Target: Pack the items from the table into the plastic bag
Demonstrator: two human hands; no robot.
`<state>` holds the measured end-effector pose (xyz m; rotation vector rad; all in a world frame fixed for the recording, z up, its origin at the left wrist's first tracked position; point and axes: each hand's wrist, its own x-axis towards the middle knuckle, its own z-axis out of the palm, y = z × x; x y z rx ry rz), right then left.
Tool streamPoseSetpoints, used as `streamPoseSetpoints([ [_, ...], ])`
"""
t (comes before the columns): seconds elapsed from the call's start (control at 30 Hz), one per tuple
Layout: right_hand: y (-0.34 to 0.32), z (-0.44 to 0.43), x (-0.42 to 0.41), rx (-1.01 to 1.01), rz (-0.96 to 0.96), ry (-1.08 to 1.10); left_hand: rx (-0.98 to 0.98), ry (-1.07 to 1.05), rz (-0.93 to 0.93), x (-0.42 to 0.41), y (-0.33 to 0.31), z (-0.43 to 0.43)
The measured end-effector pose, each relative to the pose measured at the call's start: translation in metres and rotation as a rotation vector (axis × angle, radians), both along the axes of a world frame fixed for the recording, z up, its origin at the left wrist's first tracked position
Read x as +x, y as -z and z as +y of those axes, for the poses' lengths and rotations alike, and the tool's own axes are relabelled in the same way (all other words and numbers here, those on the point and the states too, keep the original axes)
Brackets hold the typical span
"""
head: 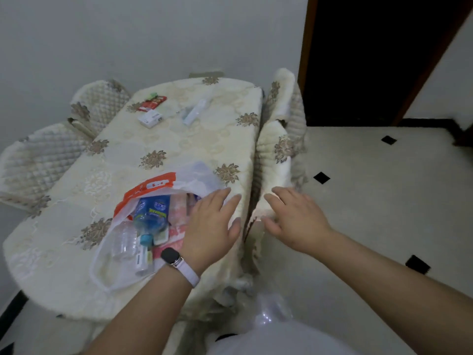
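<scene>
A white plastic bag with an orange rim (148, 187) lies open on the near part of the table (122, 155). Inside it I see a blue-labelled bottle (152, 213), a clear empty bottle (124, 240) and a small white tube (143, 262). My left hand (212, 224), with a watch on its wrist, hovers flat over the bag's right side, fingers spread and holding nothing. My right hand (294, 219) is spread open past the table's right edge, above a chair seat. Far across the table lie a red packet (152, 102), a white box (150, 119) and a long white item (195, 111).
Quilted chairs stand at the left (38, 160) and at the right (277, 155) of the table. A dark doorway (371, 60) opens at the back right. To the right is tiled floor (384, 201) with small black diamonds. A white wall lies behind the table.
</scene>
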<state>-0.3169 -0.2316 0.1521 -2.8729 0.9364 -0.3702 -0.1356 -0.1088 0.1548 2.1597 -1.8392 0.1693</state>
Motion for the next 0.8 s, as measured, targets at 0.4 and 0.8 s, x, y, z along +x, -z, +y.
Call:
streamPoseSetpoints([
  [0.4,-0.018,-0.091,-0.214,-0.064,-0.062,0.242,-0.006,0.302,-0.028,-0.188,-0.011,-0.135],
  [0.8,-0.016,-0.180,-0.281,-0.101,-0.008,0.442,-0.076,0.504,0.059,-0.249,0.017,-0.287],
])
